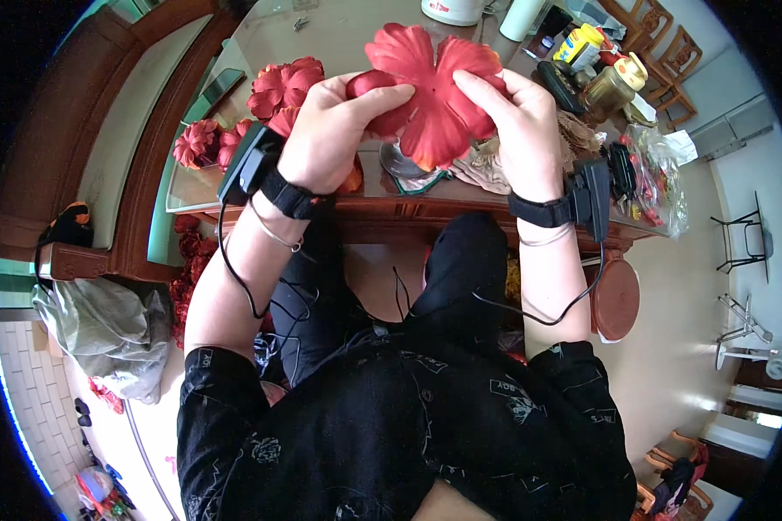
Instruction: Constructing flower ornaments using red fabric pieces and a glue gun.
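Note:
A red fabric flower piece (436, 87) with broad petals is stretched between my two hands above the table. My left hand (339, 122) pinches its left petals, thumb on top. On the other side my right hand (526, 122) grips the right petals, also with the thumb over them. A small dark hole shows at the flower's centre. Left of my left hand lie more red artificial flowers (285, 87), partly hidden by that hand and its wrist device. Below the held flower, a round dish (398, 161) is partly covered.
The glass-topped table (339, 35) bears a yellow bottle (579, 45), a lidded jar (613, 89), crumpled cloth (482, 169) and a clear plastic bag (656, 178) at the right. A round brown stool (615, 300) stands right of my legs. Cables hang from both wrist devices.

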A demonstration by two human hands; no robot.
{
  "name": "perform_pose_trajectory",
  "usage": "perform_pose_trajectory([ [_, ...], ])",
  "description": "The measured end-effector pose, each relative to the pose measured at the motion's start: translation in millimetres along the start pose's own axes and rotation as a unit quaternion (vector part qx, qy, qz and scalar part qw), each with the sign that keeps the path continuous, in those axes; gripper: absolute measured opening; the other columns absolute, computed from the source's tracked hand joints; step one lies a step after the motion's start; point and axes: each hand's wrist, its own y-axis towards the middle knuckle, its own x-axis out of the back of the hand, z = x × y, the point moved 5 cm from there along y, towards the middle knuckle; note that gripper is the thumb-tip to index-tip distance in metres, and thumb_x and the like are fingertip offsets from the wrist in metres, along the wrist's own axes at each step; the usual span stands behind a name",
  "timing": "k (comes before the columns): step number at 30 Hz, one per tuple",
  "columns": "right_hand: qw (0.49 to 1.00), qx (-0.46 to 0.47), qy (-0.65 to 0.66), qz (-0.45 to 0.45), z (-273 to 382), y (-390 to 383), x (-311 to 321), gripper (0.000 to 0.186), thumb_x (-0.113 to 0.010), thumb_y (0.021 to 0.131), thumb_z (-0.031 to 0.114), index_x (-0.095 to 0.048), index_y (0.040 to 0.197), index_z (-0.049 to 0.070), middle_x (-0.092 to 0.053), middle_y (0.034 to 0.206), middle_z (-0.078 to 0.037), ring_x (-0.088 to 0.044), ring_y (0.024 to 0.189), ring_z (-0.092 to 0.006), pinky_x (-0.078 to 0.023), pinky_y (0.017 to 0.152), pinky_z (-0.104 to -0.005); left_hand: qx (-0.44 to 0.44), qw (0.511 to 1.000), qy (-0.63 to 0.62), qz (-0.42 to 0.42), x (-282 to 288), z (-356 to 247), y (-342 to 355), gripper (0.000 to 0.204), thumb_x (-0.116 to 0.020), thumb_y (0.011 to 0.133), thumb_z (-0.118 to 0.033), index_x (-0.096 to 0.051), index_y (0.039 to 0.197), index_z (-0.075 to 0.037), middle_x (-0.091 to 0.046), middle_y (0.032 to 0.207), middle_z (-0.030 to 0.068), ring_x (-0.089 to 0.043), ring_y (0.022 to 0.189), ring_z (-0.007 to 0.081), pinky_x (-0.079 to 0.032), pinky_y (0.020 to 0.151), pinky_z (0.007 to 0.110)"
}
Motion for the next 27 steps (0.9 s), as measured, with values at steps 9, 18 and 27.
perform_pose_trajectory([
  [9, 0.999, -0.001, -0.044, -0.016, -21.1, 28.9, 11.4, 0.023, -0.07, 0.082, 0.019, -0.069, 0.089, -0.003, -0.066, 0.076, -0.002, -0.057, 0.067, -0.005, -0.045, 0.06, -0.0205, 0.067, 0.997, 0.003, -0.024, 11.6, 16.7, 40.0, 0.016, -0.062, 0.087, -0.008, -0.065, 0.099, 0.002, -0.067, 0.095, 0.0089, -0.066, 0.087, 0.0163, -0.056, 0.073, 0.028],
  [18, 0.999, 0.005, -0.031, -0.021, -26.1, 33.8, 11.3, 0.023, -0.071, 0.081, 0.019, -0.069, 0.087, -0.003, -0.065, 0.074, -0.001, -0.056, 0.064, -0.0045, -0.044, 0.057, -0.0207, 0.063, 0.998, 0.011, -0.028, 14.0, 19.8, 49.7, 0.016, -0.061, 0.087, -0.007, -0.065, 0.099, 0.003, -0.067, 0.098, 0.0108, -0.067, 0.085, 0.0181, -0.056, 0.075, 0.03],
  [27, 0.998, 0.004, -0.053, -0.025, -29.3, 34.2, 10.5, 0.024, -0.071, 0.081, 0.019, -0.069, 0.089, -0.004, -0.066, 0.075, -0.002, -0.057, 0.065, -0.0053, -0.044, 0.057, -0.0212, 0.075, 0.997, 0.0, -0.009, 18.2, 22.8, 50.8, 0.016, -0.066, 0.084, -0.008, -0.066, 0.099, -0.004, -0.069, 0.094, 0.0057, -0.067, 0.083, 0.0149, -0.056, 0.069, 0.028],
])
